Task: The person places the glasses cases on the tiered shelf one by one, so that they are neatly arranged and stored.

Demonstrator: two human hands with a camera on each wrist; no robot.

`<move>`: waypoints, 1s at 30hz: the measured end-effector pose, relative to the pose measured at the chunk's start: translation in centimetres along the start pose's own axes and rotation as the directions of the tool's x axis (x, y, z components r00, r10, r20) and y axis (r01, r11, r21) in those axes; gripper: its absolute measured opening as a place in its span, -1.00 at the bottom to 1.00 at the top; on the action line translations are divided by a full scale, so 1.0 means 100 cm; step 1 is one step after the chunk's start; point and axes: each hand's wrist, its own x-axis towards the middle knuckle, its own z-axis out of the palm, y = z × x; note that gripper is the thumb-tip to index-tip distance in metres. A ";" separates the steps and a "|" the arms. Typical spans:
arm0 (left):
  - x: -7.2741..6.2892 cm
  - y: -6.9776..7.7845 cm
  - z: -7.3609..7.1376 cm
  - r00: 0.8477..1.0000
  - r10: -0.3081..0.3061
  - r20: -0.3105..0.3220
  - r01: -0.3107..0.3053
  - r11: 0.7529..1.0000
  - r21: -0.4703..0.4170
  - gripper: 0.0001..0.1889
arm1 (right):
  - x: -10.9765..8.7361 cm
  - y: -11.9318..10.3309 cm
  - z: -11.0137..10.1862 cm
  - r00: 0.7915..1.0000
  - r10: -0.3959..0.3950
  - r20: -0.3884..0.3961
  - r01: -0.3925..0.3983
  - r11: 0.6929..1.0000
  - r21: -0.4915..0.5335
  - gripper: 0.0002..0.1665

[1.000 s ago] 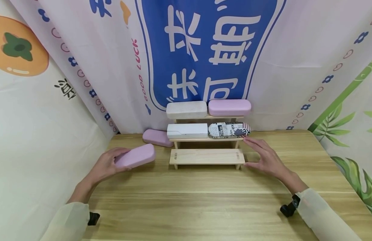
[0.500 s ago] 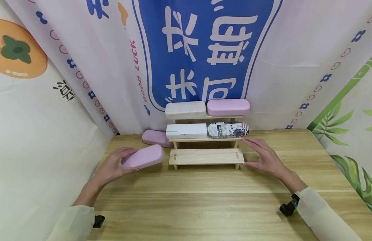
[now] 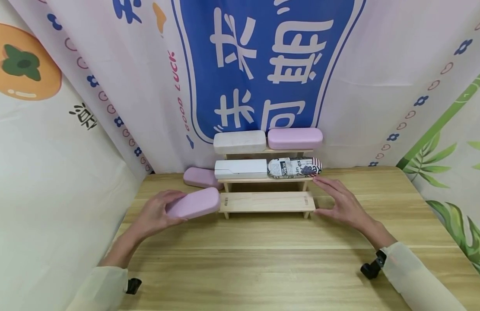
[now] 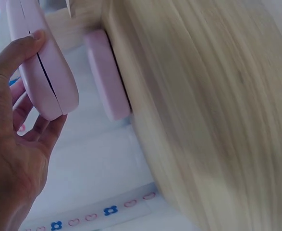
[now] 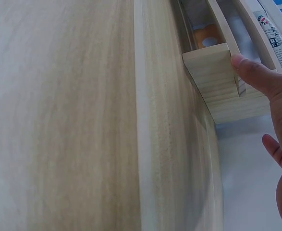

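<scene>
My left hand (image 3: 158, 214) grips a lilac glasses case (image 3: 196, 203) by its left end, held tilted over the table. Its far end reaches the left end of the bare bottom step of a wooden tiered rack (image 3: 267, 202). In the left wrist view, the case (image 4: 44, 72) shows its lid seam, with the thumb on one side and fingers on the other. At the rack's right side my right hand (image 3: 346, 205) has fairly straight fingers. Its thumb touches the bottom step's end, seen in the right wrist view on the rack (image 5: 213, 72), and its fingertips are at the middle step.
A white case (image 3: 241, 169) and a newsprint-patterned case (image 3: 295, 167) sit on the middle step. Above are a pale grey case (image 3: 240, 141) and a pink case (image 3: 295, 138). Another lilac case (image 3: 201, 177) lies behind, left of the rack, on the wooden table (image 3: 255, 268).
My left hand has carried the lilac glasses case rightward, from well left of the rack to the bottom step's left end. The right hand has stayed in place at the rack.
</scene>
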 end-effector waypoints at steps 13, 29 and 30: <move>0.010 0.027 0.005 1.000 0.026 0.007 -0.026 1.000 0.007 -0.16 | 0.000 0.000 -0.001 1.000 0.019 0.022 -0.019 1.000 0.001 0.23; 0.022 0.052 0.016 0.998 0.057 0.022 -0.058 0.998 0.026 -0.16 | 0.000 -0.001 0.001 1.000 0.006 0.004 -0.006 1.000 0.001 0.16; 0.022 0.053 0.018 0.998 0.063 0.019 -0.063 0.998 0.031 -0.16 | -0.001 -0.001 0.001 1.000 0.011 0.010 -0.011 1.000 0.002 0.19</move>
